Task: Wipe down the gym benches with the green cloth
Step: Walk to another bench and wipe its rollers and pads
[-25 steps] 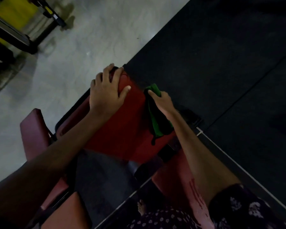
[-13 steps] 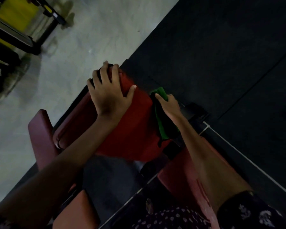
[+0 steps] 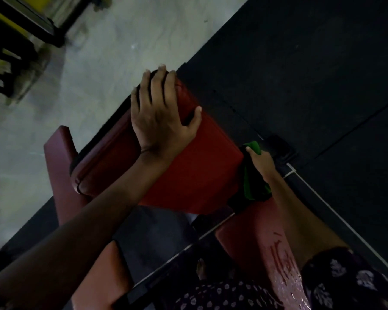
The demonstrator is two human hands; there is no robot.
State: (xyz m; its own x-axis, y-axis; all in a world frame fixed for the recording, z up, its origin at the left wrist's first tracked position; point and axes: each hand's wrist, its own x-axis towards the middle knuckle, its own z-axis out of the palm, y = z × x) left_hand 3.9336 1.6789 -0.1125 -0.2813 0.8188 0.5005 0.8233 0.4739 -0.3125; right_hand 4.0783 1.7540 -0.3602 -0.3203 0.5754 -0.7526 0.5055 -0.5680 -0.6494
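Sliding green cloth (image 3: 254, 184) further down bench (image 3: 202, 166) side w/ gripping right hand (image 3: 261, 162); left hand (image 3: 161, 117) stays flat.

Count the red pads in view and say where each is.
4. Big pad at centre under the left hand; narrow pad to its left; one at bottom centre; one under the right forearm. More may be hidden.
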